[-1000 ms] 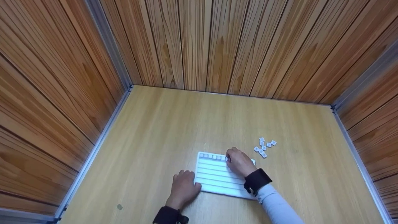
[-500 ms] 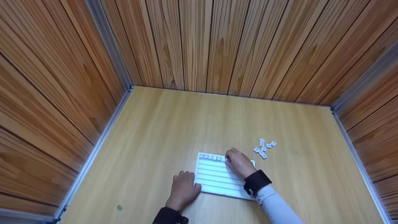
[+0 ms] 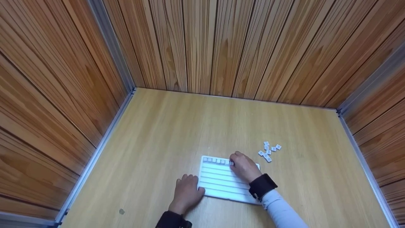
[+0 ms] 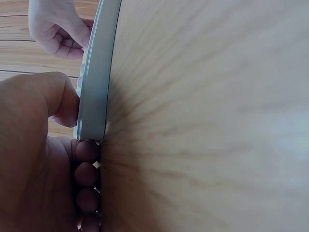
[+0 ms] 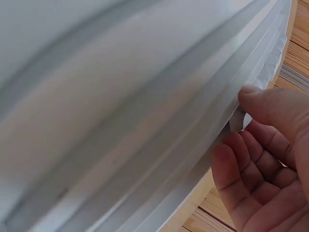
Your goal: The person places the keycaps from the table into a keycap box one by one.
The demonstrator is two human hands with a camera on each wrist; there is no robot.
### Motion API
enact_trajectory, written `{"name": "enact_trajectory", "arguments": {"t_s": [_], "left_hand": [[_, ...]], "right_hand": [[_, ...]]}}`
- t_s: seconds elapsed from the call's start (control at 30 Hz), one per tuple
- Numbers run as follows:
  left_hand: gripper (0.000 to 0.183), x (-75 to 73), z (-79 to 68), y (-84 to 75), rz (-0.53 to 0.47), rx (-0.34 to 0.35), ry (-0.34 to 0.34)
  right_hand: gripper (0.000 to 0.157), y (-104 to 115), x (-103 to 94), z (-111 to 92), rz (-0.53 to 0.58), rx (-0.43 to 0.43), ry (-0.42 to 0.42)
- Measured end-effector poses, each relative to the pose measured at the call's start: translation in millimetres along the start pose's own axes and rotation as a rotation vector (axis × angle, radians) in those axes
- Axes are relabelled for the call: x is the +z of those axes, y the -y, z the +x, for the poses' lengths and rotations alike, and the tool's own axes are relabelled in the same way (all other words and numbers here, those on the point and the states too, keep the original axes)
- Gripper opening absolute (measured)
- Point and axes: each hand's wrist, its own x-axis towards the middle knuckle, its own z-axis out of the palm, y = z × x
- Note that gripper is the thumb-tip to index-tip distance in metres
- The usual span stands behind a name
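A white board [image 3: 223, 182] with several parallel grooves lies flat on the table. In its far groove stands a row of small white square tiles [image 3: 214, 160]. My left hand [image 3: 187, 193] holds the board's near left corner; in the left wrist view the thumb presses on its face and the fingertips [image 4: 87, 174] line up beside its edge. At the right end of the row, my right hand [image 3: 245, 165] pinches another white tile [image 5: 237, 121] between thumb and fingers, right at the groove. The right wrist and sleeve cover the board's right side.
Several loose white tiles [image 3: 267, 152] lie in a scattered group to the right of the board. Wood-panelled walls [image 3: 221, 47] with metal edging enclose the table [image 3: 177, 126] at the back and sides. A small dark spot [image 3: 121, 211] marks the table at the near left.
Both hands and the board stay nearly in place. The right hand keeps its pinch at the end of the tile row, with only a very slight shift of the view.
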Motion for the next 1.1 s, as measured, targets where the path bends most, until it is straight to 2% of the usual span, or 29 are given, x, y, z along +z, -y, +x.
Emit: {"name": "enact_trajectory", "arguments": {"t_s": [0.23, 0.37, 0.9, 1.1], "left_hand": [[0.020, 0.3, -1.0, 1.5, -0.001, 0.030, -0.041], [0.020, 0.7, -0.9, 2.0, -0.007, 0.033, -0.042], [0.021, 1.0, 0.7, 2.6, 0.011, 0.023, -0.022], [0.022, 1.9, 0.8, 2.2, 0.004, 0.010, 0.004]], "right_hand": [[0.017, -4.5, -3.4, -4.0, 0.000, -0.020, -0.029], [0.016, -6.6, -4.7, -6.9, -0.008, -0.035, -0.034], [0.025, -38.9, -27.1, -22.8, -0.020, 0.172, -0.015], [0.033, -51.1, -32.3, -30.8, -0.021, 0.193, -0.041]]}}
